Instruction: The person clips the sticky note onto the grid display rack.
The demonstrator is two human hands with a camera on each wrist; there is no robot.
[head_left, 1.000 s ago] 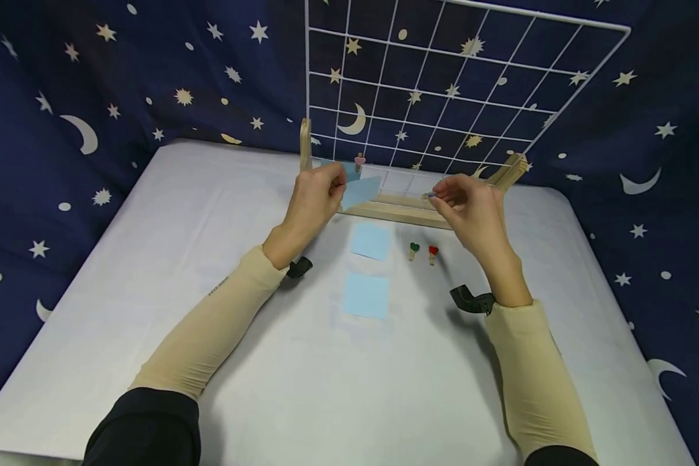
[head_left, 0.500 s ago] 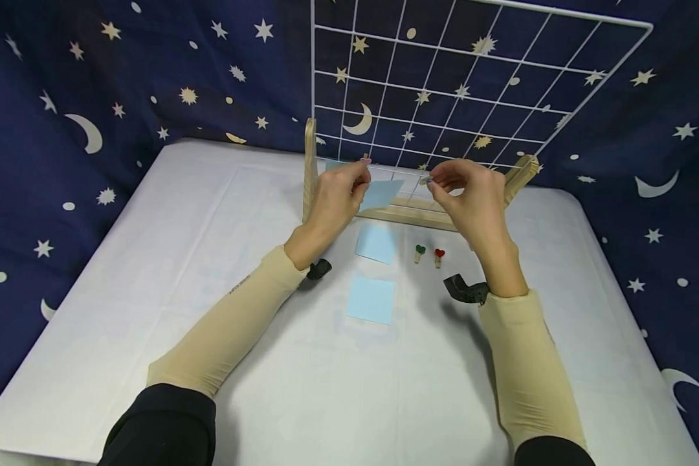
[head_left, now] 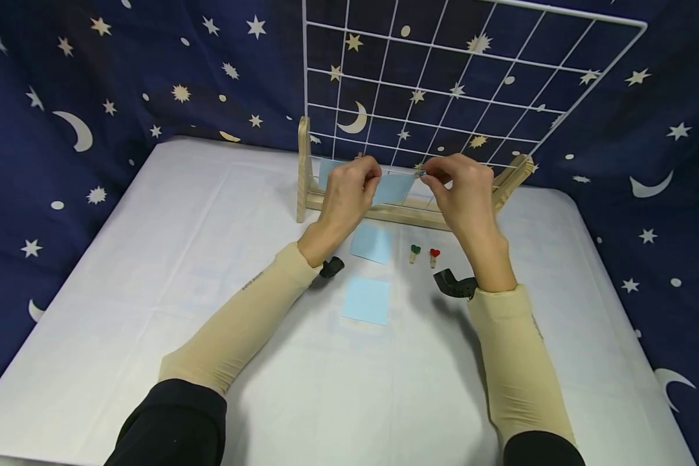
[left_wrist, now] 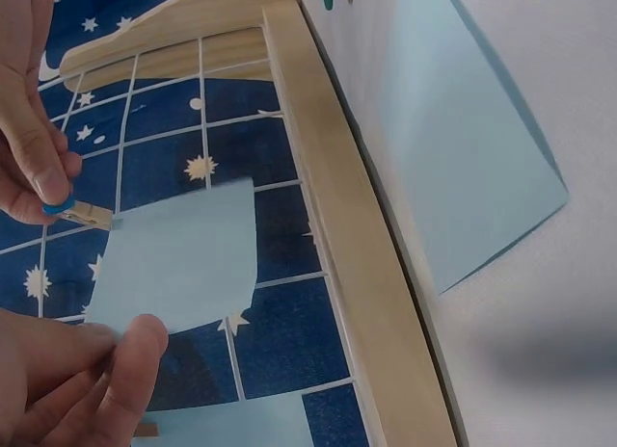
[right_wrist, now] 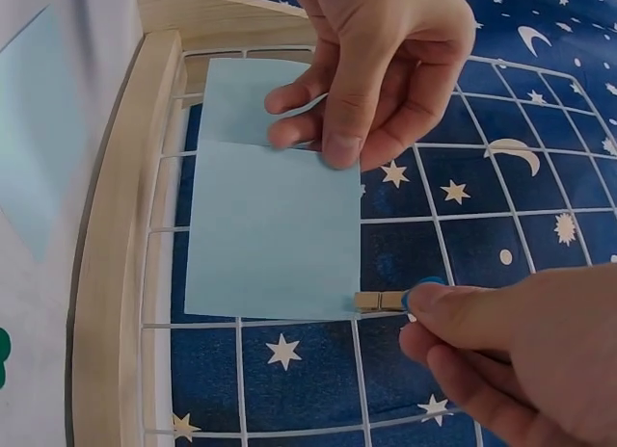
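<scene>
My left hand [head_left: 349,191] pinches a light blue paper sheet [right_wrist: 275,230] by its edge, against the white wire grid. In my right hand [head_left: 465,194] is a small wooden clothespin [right_wrist: 381,301] with a blue end, held between thumb and fingers. The clothespin's tip meets a corner of the sheet in the right wrist view; whether it bites the wire cannot be told. Another blue sheet [left_wrist: 246,423] hangs on the grid beside the held one, partly behind my left hand. At its top shows a bit of a second clothespin [left_wrist: 145,430].
Two blue sheets [head_left: 371,244] lie on the white table [head_left: 256,414] before the grid's wooden stand [head_left: 408,217]. To their right lie a green heart clothespin [head_left: 415,252] and a red heart clothespin [head_left: 433,257]. A dark starry curtain [head_left: 169,58] hangs behind.
My left hand has moved right and brought the sheet flatter against the grid. My right hand has moved slightly up and left, bringing the blue clothespin to the sheet's corner.
</scene>
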